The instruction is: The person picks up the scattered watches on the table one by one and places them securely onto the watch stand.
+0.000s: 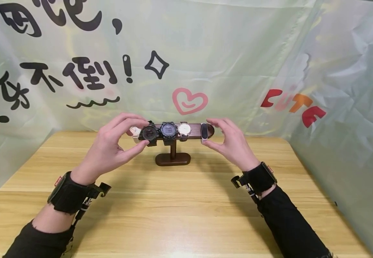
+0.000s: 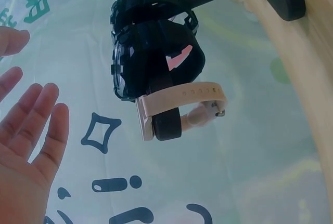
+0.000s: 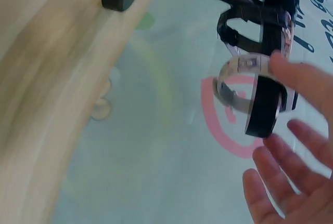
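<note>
A dark wooden watch stand (image 1: 195,132) holds several watches on its horizontal bar. At its left end is a pale-strapped watch (image 2: 182,96), followed by a black watch (image 1: 149,133), a second black watch (image 1: 169,130) and a white-faced watch (image 1: 184,129). Toward the right end sits a smart band (image 1: 204,131) with a light strap. My left hand (image 1: 109,145) is around the left end, thumb and fingers spread; the left wrist view shows it apart from the watches. My right hand (image 1: 233,143) is at the smart band, its thumb seemingly against the strap, other fingers spread.
The stand's oval base (image 1: 173,159) rests near the back of a light wooden table (image 1: 180,208). Close behind hangs a pale printed cloth (image 1: 225,64), which also runs along the right side. Each wrist wears a black strap with a small camera mount.
</note>
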Motion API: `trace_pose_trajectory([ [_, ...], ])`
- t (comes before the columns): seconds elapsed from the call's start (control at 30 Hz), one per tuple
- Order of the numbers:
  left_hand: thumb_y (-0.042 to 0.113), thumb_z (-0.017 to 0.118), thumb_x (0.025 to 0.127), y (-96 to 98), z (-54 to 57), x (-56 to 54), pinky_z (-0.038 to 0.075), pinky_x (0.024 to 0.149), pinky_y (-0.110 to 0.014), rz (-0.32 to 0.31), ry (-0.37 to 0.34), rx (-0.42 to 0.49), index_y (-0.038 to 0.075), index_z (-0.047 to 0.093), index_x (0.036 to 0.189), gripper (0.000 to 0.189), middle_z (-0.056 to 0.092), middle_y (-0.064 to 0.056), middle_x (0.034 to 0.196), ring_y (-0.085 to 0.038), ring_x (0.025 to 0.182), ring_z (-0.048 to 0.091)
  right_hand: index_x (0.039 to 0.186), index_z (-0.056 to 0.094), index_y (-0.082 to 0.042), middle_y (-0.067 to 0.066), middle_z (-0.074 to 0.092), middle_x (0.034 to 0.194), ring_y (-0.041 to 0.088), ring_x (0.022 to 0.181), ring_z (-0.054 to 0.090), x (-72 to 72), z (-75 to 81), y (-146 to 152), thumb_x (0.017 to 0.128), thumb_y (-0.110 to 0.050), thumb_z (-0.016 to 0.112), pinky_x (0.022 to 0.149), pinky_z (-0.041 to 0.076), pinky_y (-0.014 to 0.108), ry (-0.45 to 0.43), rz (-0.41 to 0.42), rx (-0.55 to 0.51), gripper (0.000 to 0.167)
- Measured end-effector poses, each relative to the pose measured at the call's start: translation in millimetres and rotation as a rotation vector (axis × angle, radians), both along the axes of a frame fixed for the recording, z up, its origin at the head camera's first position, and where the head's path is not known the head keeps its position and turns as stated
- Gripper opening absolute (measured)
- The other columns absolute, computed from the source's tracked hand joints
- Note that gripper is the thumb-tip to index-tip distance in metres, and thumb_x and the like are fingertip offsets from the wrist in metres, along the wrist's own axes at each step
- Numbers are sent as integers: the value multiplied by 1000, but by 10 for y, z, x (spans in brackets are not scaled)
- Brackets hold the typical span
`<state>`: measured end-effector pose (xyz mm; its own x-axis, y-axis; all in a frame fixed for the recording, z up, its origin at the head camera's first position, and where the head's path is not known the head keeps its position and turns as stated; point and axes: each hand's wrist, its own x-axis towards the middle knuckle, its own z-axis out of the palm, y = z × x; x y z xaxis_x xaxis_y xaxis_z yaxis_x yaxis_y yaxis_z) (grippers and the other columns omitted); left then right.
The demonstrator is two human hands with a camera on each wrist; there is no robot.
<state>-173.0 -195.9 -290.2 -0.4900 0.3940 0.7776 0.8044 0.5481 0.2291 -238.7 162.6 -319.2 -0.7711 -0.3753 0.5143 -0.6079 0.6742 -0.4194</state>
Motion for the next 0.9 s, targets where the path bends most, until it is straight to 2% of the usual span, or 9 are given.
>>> trace_pose_trajectory([
  [0.1,9,85,87,-13,7,-5,52,84,-17,-2,17,9,5,73,126,41,72,-9,128,-18,112,66,151,60,-11,12,64,146,32,139,58,-46,34,7,90,-27,89,120,47,50,16,56,51,69],
  [0.2,7,85,86,-23,24,-10,52,84,-16,-9,38,18,5,73,126,41,72,-10,127,-19,113,66,150,61,-12,12,65,147,32,141,58,-76,75,1,92,-26,87,122,46,50,-6,90,75,65],
  [0.3,6,86,86,-32,39,-12,52,83,-15,-9,43,21,5,74,126,42,73,-9,127,-20,114,66,149,63,-12,13,67,145,33,140,59,-91,106,-6,91,-25,88,120,47,52,-44,95,74,64],
  [0.47,9,86,86,-59,50,-16,53,84,-15,11,13,9,6,73,127,42,72,-8,128,-18,115,66,147,65,-13,12,68,144,33,138,59,-103,122,-28,89,-25,90,118,48,53,-73,93,66,65],
  [0.9,10,86,88,-124,59,-13,53,86,-15,33,-27,-29,6,72,130,45,71,-9,131,-18,116,66,145,66,-13,9,70,139,30,127,63,-128,99,-160,89,-27,90,108,54,49,-62,128,55,62],
])
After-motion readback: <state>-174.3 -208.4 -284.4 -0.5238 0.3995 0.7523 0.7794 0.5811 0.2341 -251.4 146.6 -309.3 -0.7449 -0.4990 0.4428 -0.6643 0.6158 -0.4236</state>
